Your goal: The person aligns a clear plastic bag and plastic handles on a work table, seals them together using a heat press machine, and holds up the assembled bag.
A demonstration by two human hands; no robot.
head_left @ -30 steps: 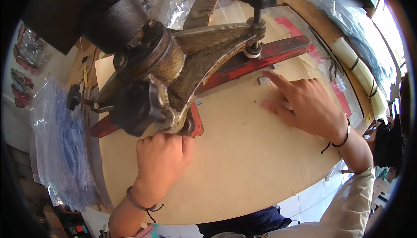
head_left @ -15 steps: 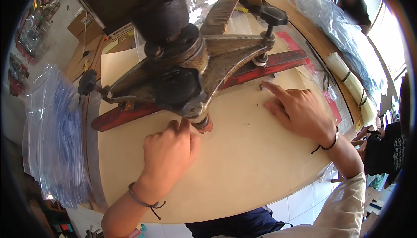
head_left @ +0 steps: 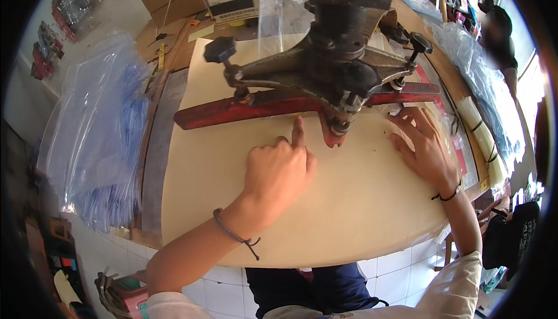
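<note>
At 9 o'clock, a thick stack of clear, bluish plastic bags (head_left: 99, 138) lies beside a broad, smooth beige sheet (head_left: 354, 214) covering much of the counter (head_left: 156, 156). A long, worn red bar (head_left: 203, 112) crosses above the sheet from 10 to 2 o'clock. Near the centre, the left hand (head_left: 279, 168) points its index finger at the bar's near edge, other fingers curled; whether it touches or holds anything cannot be told. Towards 1 o'clock stands a dark metal press head with black knobs (head_left: 334, 54), mounted over the bar. At 3 o'clock, well apart from the left, the right hand (head_left: 429, 144) has thumb and bent fingers separated, fingertips near the bar's right part. Beyond it lies a cream, black-tied plastic bundle (head_left: 482, 136).
</note>
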